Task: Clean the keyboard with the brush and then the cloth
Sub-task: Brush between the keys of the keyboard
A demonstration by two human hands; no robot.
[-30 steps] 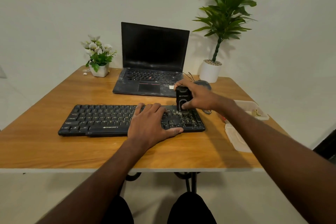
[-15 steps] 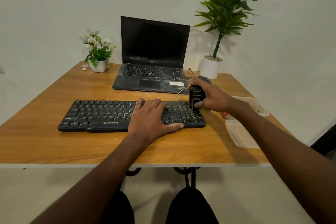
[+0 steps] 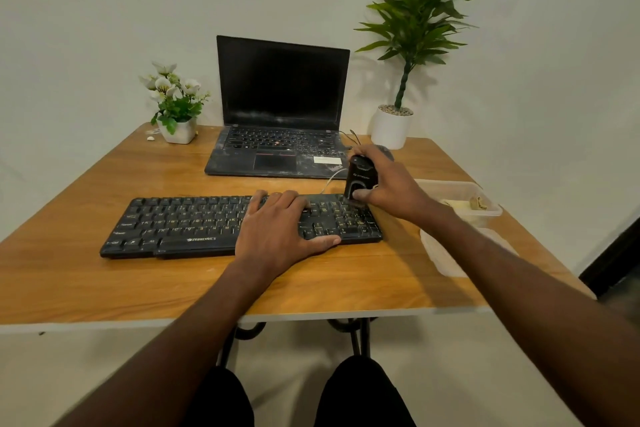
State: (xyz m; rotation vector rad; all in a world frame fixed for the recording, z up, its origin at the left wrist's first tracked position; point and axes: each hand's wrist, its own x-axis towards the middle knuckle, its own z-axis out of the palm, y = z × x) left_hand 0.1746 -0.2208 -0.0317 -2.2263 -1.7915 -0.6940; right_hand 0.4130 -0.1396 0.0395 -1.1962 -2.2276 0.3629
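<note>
I am observing the keyboard (image 3: 194,222) lying near the table's (image 3: 86,281) front edge, the laptop (image 3: 277,135) sitting behind it, plants occupying both rear corners, containers (image 3: 460,204) resting along the right edge.

You see a shiny, smooth wood table (image 3: 86,274) (warm brown), a matt black plastic keyboard (image 3: 180,225), and a dusty laptop (image 3: 277,156).

Brush (image 3: 360,178) bristles perhaps hidden

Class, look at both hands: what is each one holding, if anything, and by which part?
The right hand grips the black brush around its body. The left hand holds nothing; it rests flat on the keyboard.
</note>
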